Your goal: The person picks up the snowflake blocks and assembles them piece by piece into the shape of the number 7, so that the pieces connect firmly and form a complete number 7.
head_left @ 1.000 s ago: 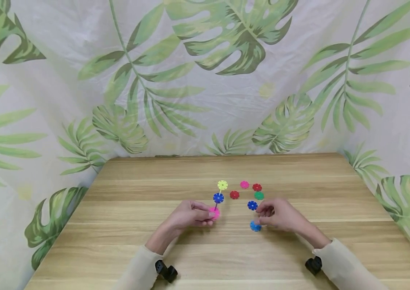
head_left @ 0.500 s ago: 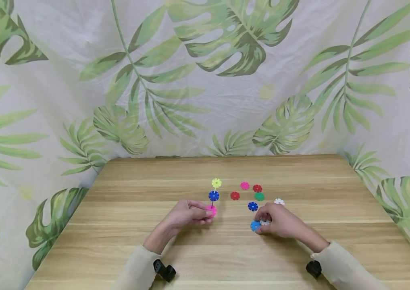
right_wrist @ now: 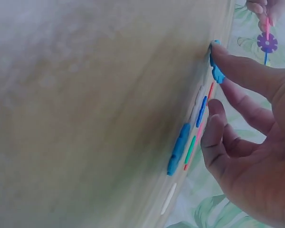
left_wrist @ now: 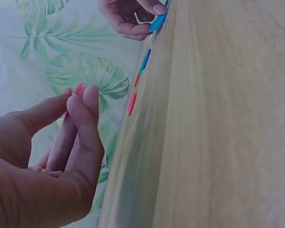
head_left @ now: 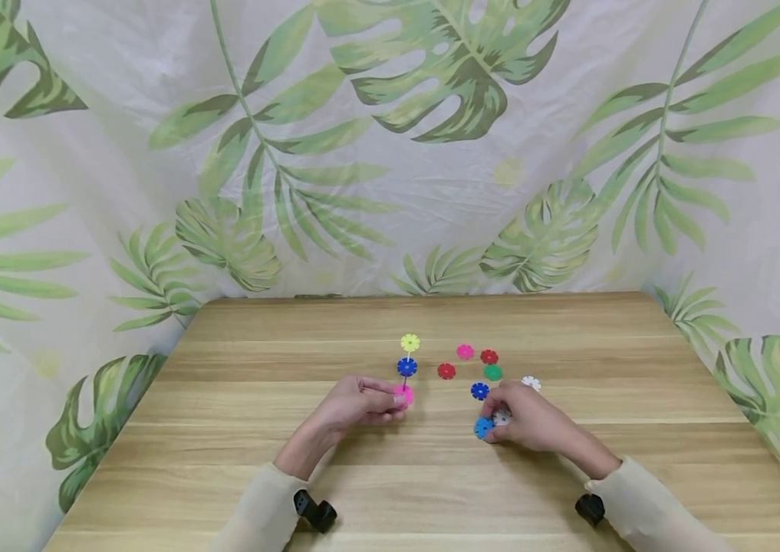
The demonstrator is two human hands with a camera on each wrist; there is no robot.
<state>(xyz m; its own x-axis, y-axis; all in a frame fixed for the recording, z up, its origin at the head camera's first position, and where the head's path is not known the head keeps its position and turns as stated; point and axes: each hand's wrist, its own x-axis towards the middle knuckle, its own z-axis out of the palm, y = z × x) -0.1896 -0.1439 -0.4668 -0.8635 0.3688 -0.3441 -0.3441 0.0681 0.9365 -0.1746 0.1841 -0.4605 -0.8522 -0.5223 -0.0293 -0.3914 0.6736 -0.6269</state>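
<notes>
In the head view my left hand (head_left: pixel 365 402) pinches a pink notched plastic disc (head_left: pixel 404 396). It is the lower end of a chain of interlocking discs, with a blue disc (head_left: pixel 406 367) midway and a yellow disc (head_left: pixel 409 343) on top. A purple disc (right_wrist: pixel 267 42) of this chain faces the right wrist view. My right hand (head_left: pixel 531 418) holds a light blue disc (head_left: pixel 483 428) between thumb and finger, tilted up at the tabletop. Partly under that hand lies a white disc (head_left: pixel 501 418). Seen from the right wrist, another blue disc (right_wrist: pixel 178 149) lies below the fingers.
Loose discs lie on the wooden table (head_left: pixel 258 452) beyond my right hand: dark blue (head_left: pixel 479 391), green (head_left: pixel 493 372), red (head_left: pixel 446 371), another red (head_left: pixel 489 357), pink (head_left: pixel 465 351) and white (head_left: pixel 531 382). A leaf-patterned cloth (head_left: pixel 334 153) hangs behind the table.
My right hand has closed its thumb and finger on the light blue disc and lifted its edge slightly. The left hand has moved the chain slightly up and left.
</notes>
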